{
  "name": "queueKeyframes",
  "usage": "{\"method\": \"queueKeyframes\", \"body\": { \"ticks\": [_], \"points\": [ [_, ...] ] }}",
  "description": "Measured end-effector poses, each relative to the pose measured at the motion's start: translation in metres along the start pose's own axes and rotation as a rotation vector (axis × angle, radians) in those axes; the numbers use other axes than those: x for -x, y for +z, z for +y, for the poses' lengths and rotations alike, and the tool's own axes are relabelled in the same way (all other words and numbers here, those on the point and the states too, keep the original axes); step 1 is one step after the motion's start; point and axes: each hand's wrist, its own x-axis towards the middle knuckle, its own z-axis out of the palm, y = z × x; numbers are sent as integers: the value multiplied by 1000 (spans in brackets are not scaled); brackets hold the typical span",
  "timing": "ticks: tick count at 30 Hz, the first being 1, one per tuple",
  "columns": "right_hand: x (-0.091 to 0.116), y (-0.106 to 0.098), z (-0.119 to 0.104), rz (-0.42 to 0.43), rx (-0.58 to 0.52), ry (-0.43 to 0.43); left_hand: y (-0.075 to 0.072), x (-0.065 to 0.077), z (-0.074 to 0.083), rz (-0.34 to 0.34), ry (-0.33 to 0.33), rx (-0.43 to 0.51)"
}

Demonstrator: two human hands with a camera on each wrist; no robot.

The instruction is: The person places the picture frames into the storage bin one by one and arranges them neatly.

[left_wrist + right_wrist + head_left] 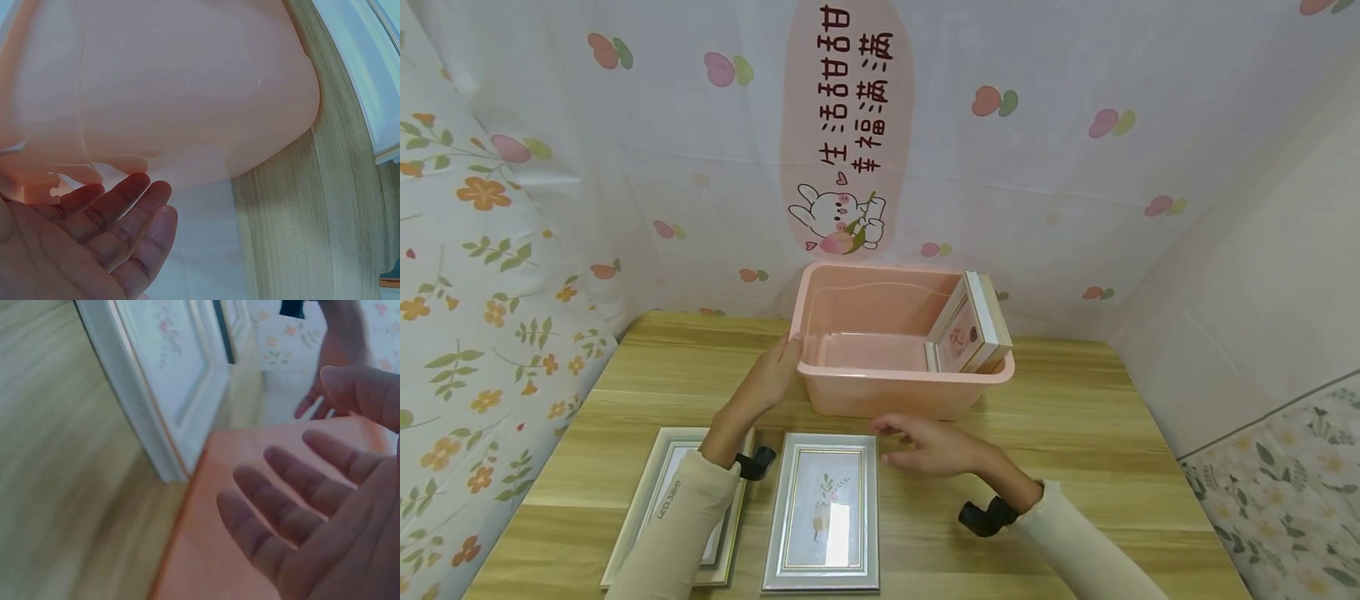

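A pink plastic bin (895,392) stands at the back of the wooden table. My left hand (769,375) touches its left end, with the thumb at the rim in the head view. In the left wrist view, the loosely extended fingers (140,228) lie beside the outer wall; the thumb is hidden. My right hand (928,446) hovers before the bin's front wall with relaxed, spread fingers, holding nothing. Just left of it, a white picture frame (778,508) with a plant print lies flat. Several frames (988,308) stand tilted inside the bin's right end.
Under the left forearm lies another pale frame (651,467), partly covered by the sleeve. A patterned cloth (1037,167) hangs behind the table (1060,433). Black wrist cameras (987,517) jut from both wrists.
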Motion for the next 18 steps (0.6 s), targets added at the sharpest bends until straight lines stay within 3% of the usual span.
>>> {"method": "queueKeyframes", "body": {
  "ticks": [7, 12, 18],
  "points": [
    [-15, 14, 17, 85, -4, 33, -1, 0, -1, -5, 2, -7],
    [-26, 26, 27, 65, 34, 100, -1, 0, 0, -3, -4, 3],
    [-37, 40, 34, 77, 150, 94, 0, 1, 1, 7, 6, 7]
  ]
}}
